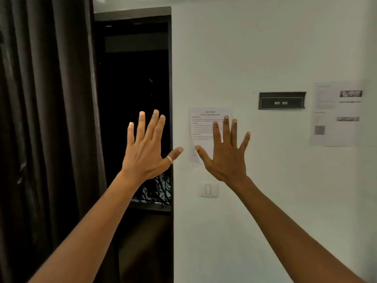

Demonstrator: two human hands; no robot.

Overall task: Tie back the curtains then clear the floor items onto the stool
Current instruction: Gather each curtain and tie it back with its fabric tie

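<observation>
A dark brown curtain (47,119) hangs in loose folds down the left side, from the top of the view to the bottom. My left hand (145,152) is raised with its back to me and its fingers spread, just right of the curtain's edge and in front of the dark window (134,82). It wears a ring on the thumb and holds nothing. My right hand (225,155) is raised the same way in front of the white wall, fingers apart and empty. Neither hand touches the curtain. The floor and the stool are out of view.
A white wall (265,48) fills the right side. On it hang a printed sheet (204,121) behind my right hand, a black sign reading "WS 05" (282,101), another printed sheet (336,115) at far right and a light switch (208,189) below.
</observation>
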